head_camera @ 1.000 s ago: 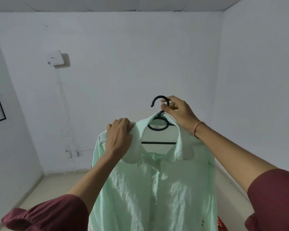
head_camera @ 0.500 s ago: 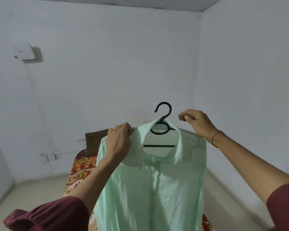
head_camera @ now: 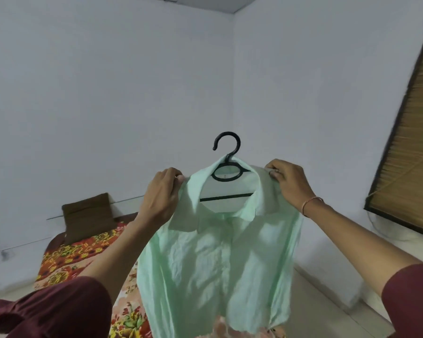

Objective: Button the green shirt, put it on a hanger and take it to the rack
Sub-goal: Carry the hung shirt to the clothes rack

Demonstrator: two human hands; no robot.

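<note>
The pale green shirt (head_camera: 213, 259) hangs on a black plastic hanger (head_camera: 226, 167), held up in the air in front of me, its front closed. The hanger's hook sticks up free above the collar. My left hand (head_camera: 160, 193) grips the shirt's left shoulder over the hanger's end. My right hand (head_camera: 288, 184) pinches the right shoulder the same way. No rack is in view.
A bed with a red and yellow floral cover (head_camera: 78, 254) lies low on the left, a brown pillow (head_camera: 88, 213) against the wall. A bamboo blind (head_camera: 410, 152) hangs on the right wall. White walls meet in a corner ahead.
My right hand left the hanger's hook and took the shirt's right shoulder. My view has swung to the right, bringing in the bed and the blind.
</note>
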